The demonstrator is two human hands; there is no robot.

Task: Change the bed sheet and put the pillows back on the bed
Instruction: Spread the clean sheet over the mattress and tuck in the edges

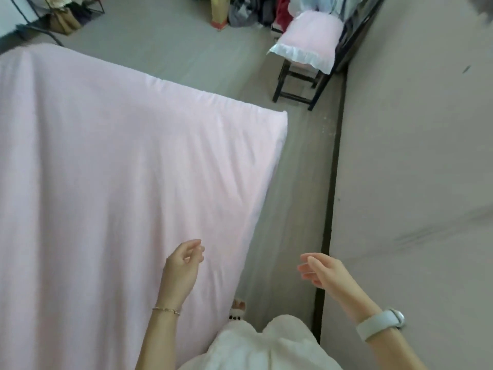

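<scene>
While the pink sheet (106, 169) lies spread over the bed w/ light creases, your left hand (182, 265) hovers above its near edge, fingers loosely curled, holding nothing. Your right hand (321, 268) hangs over the floor, relaxed & empty. Pink pillow (309, 40) sits on a chair (296, 84) far right, well apart from the bed.

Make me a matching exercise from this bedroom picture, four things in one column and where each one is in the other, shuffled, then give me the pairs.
Things:
1. pale pink bed sheet
2. pink pillow with a white ruffled edge
3. thin gold bracelet
4. white wristband

Places:
A. on the right wrist
B. on the dark wooden chair by the wall
C. spread over the mattress
D. on the left wrist

Pairs: 1-C, 2-B, 3-D, 4-A
</scene>
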